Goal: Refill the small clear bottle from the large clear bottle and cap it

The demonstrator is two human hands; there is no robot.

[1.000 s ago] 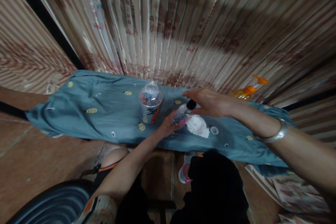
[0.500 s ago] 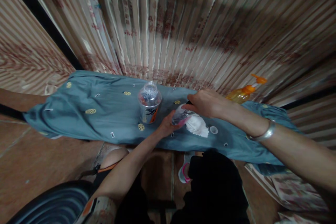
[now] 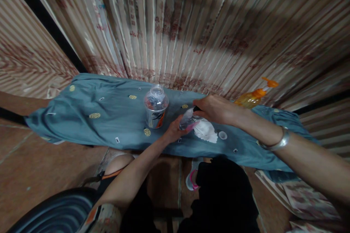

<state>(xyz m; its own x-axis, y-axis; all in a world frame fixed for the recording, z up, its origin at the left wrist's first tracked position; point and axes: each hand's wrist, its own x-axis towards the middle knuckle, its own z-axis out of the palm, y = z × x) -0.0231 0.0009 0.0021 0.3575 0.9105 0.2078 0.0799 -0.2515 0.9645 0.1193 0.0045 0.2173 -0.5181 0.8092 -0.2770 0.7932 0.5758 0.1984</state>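
My left hand [image 3: 174, 129] is closed round the side of a clear plastic container [image 3: 186, 121] with a pinkish patch low on it. Above the container's right side, my right hand [image 3: 210, 107] is closed on a small black object [image 3: 196, 109], mostly hidden by the fingers; its kind I cannot make out. A crumpled white tissue or cloth [image 3: 205, 131] lies against the container, under my right hand. Just right of it sits a small round whitish cap or cup [image 3: 222, 135]. Left of my hands stands a clear printed plastic cup with a bottle-neck top [image 3: 156, 109].
A yellow-liquid bottle with an orange pump [image 3: 250, 98] lies tilted at the back right, partly behind my right forearm. The narrow table wears a blue-green cloth [image 3: 112, 123] with pineapple prints. A striped curtain [image 3: 175, 36] hangs close behind it. A black round stool [image 3: 51, 214] is at lower left.
My right hand has shifted slightly left over the container, with the black object still in its fingers. My left hand and the other things look almost unchanged.
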